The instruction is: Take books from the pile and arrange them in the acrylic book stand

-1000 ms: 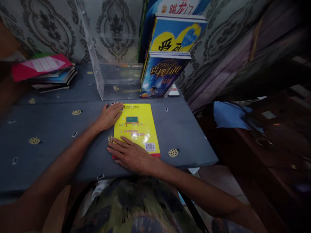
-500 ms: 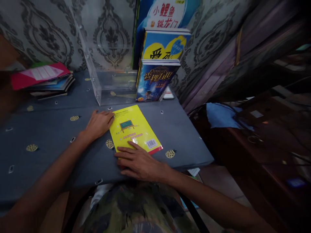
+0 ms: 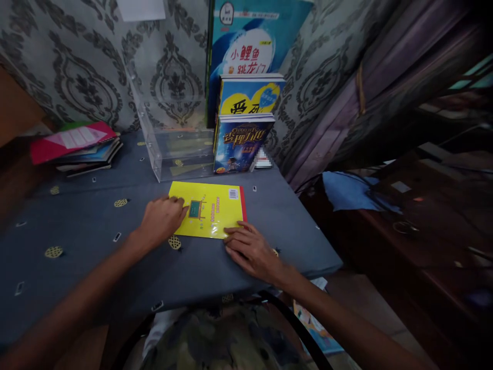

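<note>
book: thin yellow glossy paperback (image 3: 210, 209) is lying flat, back cover up, on the grey-blue table cover (image 3: 84, 226) — just in front of the clear acrylic stand (image 3: 169, 149) | left hand (image 3: 162, 220): I'm pressing its left edge with loosely curled fingers, gripping nothing | right hand (image 3: 250, 250): I'm laying flat open fingertips on its near right corner — seems to be keeping it from sliding

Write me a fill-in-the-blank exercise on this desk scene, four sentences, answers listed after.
1. Both hands rest on a flat book whose cover is ____.
2. The left hand lies on the book's ____ end.
3. The right hand touches the book's near ____ corner.
4. The clear acrylic stand behind the book has several books standing at its ____ side.

Missing words: yellow; left; right; right
</note>
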### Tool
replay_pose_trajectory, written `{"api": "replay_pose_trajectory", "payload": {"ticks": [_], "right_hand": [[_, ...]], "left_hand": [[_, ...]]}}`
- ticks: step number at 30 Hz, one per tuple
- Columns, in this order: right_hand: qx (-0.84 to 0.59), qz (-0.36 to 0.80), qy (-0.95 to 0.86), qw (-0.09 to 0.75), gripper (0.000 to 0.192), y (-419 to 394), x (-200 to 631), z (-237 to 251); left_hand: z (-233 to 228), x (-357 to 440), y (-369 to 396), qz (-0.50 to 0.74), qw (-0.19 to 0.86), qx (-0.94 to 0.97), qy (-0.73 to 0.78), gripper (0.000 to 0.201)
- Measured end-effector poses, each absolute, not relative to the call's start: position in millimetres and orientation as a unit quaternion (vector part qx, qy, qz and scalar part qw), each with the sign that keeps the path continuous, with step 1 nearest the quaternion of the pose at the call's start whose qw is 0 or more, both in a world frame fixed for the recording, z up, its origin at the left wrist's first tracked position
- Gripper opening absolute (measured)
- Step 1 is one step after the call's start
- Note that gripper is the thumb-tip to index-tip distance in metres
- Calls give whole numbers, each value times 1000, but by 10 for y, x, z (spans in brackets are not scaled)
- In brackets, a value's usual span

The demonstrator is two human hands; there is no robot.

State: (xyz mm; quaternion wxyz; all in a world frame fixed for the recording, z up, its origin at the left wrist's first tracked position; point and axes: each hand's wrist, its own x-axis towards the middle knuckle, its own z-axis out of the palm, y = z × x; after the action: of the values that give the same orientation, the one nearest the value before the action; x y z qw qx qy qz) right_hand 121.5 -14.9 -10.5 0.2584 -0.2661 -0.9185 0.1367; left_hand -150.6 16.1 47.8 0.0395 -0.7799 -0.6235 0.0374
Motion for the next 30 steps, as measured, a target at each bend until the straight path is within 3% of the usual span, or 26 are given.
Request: {"api": "replay_pose_trajectory", "payload": {"ticks": [2, 6, 14, 19, 26, 30], "right_hand": [[-272, 133, -917, 260, 16, -166, 1200, -112], [-273, 122, -918, 259, 15, -167, 1202, -132], [-279, 79, -916, 279, 19, 41, 1241, -168], [-289, 111, -897, 315, 25, 239, 882, -123], [-298, 138, -930, 164, 47, 641, -3, -32], [-317, 140, -930, 123, 52, 807, -92, -115]], "left_hand": [[346, -1511, 444, -29, 37, -805, -591, 37], [66, -1613, 746, -51, 1, -822, -567, 48], [-33, -1825, 408, -66, 60, -788, -610, 45], [-39, -1823, 363, -83, 93, -785, -607, 43], [-83, -1858, 374, -112, 110, -792, -590, 38], [-142, -1902, 382, -125, 112, -798, -579, 39]]}}
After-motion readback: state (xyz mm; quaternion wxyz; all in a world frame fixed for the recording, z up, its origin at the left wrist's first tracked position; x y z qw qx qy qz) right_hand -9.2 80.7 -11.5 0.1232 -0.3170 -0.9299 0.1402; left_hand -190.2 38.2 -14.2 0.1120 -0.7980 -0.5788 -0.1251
